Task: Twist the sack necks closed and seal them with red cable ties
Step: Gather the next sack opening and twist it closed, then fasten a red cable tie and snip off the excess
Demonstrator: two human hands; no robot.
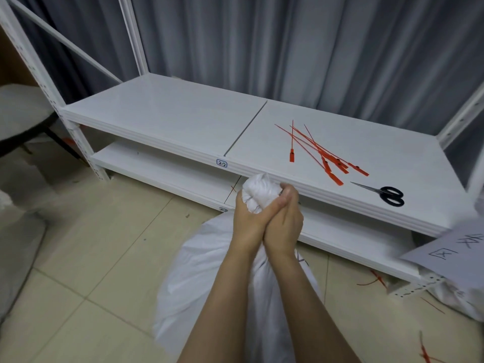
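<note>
A full white sack (199, 279) stands on the tiled floor in front of me. Its bunched neck (258, 191) sticks up above my fists. My left hand (248, 226) and my right hand (284, 226) are pressed side by side, both closed around the neck just below the bunch. Several red cable ties (322, 155) lie in a loose pile on the white shelf (162, 113), up and to the right of my hands. None of them is in either hand.
Black scissors (387, 195) lie on the shelf right of the ties. A lower shelf board (162, 166) runs beneath. A paper sheet (453, 255) with handwriting hangs at the right over another white sack (455, 299). Red ties (377, 280) lie on the floor. Grey curtain behind.
</note>
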